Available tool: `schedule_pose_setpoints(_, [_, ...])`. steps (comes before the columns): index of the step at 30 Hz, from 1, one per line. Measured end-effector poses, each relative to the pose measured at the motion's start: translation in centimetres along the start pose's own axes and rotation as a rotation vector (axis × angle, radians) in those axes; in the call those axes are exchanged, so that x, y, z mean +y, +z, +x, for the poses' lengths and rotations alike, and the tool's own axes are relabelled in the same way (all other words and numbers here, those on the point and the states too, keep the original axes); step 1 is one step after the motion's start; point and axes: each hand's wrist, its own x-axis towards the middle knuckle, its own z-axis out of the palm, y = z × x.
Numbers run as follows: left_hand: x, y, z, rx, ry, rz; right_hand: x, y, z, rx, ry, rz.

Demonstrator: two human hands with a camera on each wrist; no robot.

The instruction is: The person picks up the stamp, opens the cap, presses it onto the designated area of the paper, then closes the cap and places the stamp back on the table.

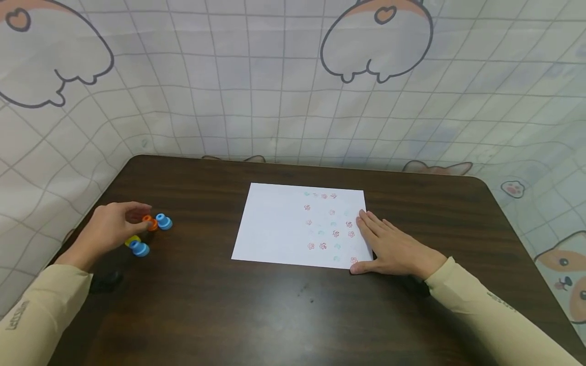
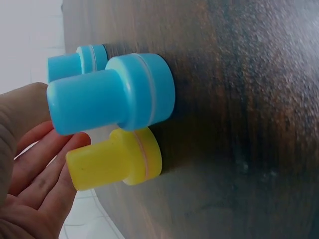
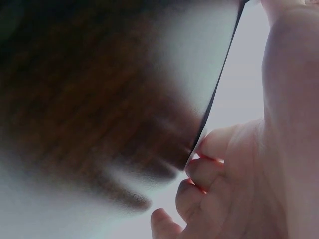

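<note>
Orange stamp (image 1: 154, 225) between left fingers (image 1: 134, 206), cannot tell if clamped, right fingers (image 1: 372, 223) spread on white paper (image 1: 274, 223)

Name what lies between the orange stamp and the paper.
In the head view: a light-blue stamp, then bare brown tabletop up to the paper.

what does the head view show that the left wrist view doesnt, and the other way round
Only head: white paper sheet with red and green prints, right hand, orange plastic stamp, beige sleeves.
Only left wrist: full handle of the yellow plastic stamp and the thin pale ring round its base.
Both: left hand, two light-blue plastic stamps, that yellow stamp, dark wooden table.
</note>
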Motion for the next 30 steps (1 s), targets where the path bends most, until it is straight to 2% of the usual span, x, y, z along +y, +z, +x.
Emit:
schedule_pose_setpoints(6, [-0.5, 0.0, -0.4, -0.008, -0.023, 0.012, -0.3, -0.2, 0.0, -0.003, -0.001, 0.003])
schedule_pose_setpoints(14, [-1.0, -0.1, -0.8, 0.018, -0.025, 0.008, -0.6, -0.4, 0.0, 0.001, -0.010, -0.006])
schedule_pose_setpoints(21, [-1.0, -0.5, -1.2, 0.081, -0.023, 0.015, -0.7, -0.5, 0.0, -0.009, 0.004, 0.000])
schedule_pose_setpoints(30, [-0.5, -1.1, -1.2, 0.166, -0.003, -0.032, -0.5, -0.6, -0.1, -0.020, 0.015, -0.002])
